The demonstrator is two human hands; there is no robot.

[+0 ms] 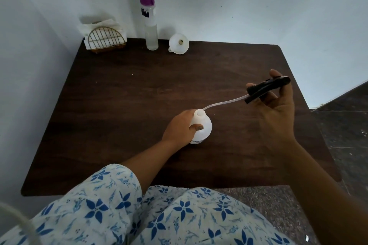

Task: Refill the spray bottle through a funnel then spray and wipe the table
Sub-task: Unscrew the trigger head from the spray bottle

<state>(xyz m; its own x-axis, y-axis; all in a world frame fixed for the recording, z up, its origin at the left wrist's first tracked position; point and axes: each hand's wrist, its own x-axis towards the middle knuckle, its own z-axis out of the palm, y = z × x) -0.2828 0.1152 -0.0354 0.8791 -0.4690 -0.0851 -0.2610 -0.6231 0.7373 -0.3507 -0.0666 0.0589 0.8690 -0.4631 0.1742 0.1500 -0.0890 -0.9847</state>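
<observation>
The step in hand looks like opening the bottle for refilling: at centre frame the left hand [179, 127] curls round the small white plastic spray bottle [203, 125] standing on the dark wooden table [129, 95]. To its right, the right hand [278, 109] pinches the black trigger spray head [266, 88], whose thin translucent dip tube [223, 103] ends in the bottle's neck. Next, likely, comes drawing the tube clear, laying the head down and fetching the white plastic funnel [179, 43] from upper centre, beside the tall clear purple-capped bottle [151, 36].
</observation>
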